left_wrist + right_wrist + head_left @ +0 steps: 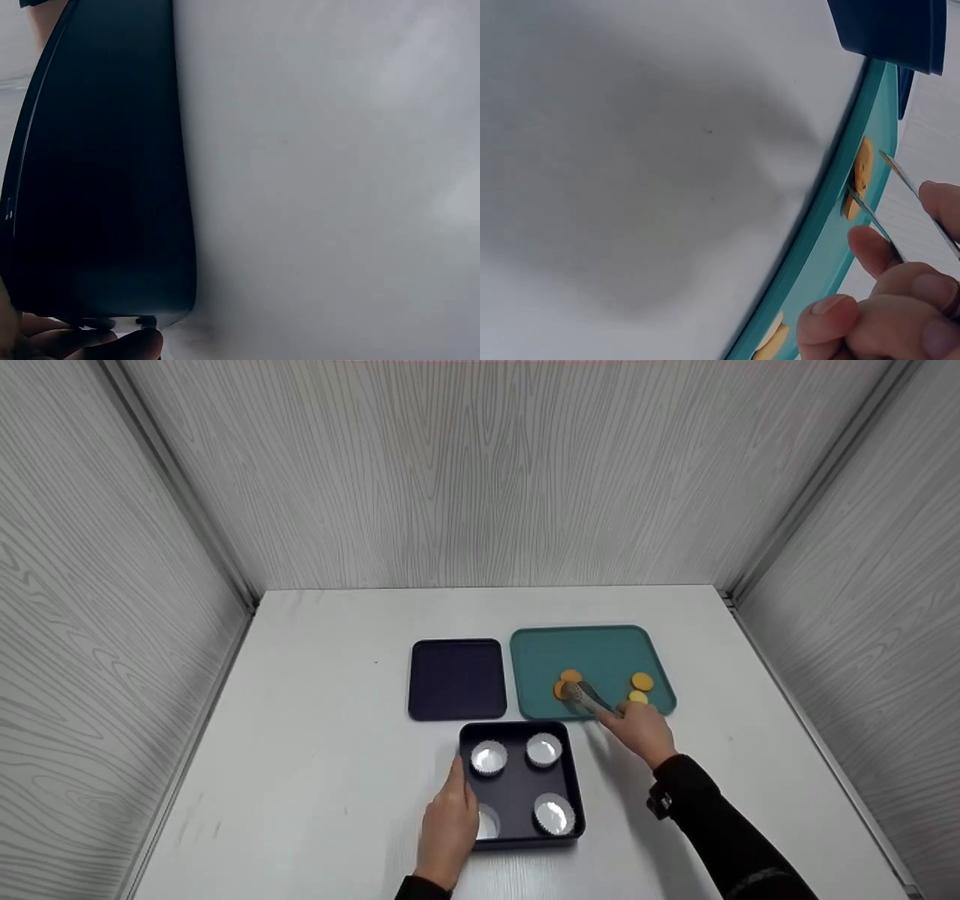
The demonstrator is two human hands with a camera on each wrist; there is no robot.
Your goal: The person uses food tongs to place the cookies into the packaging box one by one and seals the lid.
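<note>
My right hand point(639, 732) holds metal tongs point(589, 699), their arms spread apart in the right wrist view. The tips are at two round orange-brown cookies point(571, 676) on a teal tray point(585, 641). Two yellower cookies point(642, 682) lie near the tray's right side, close to the hand. With my left hand point(448, 825) I grip the left wall of a deep, dark square pan point(517, 787). Several white paper baking cups point(544, 750) sit in it, one partly covered by that hand. The pan's dark side wall point(105, 165) fills much of the left wrist view, with fingers point(135, 343) at its end.
A shallow dark square tray point(457, 679) lies left of the teal tray, behind the pan. All stand on a white table point(337, 750), enclosed by grey wood-grain panels point(480, 472) at the back and both sides.
</note>
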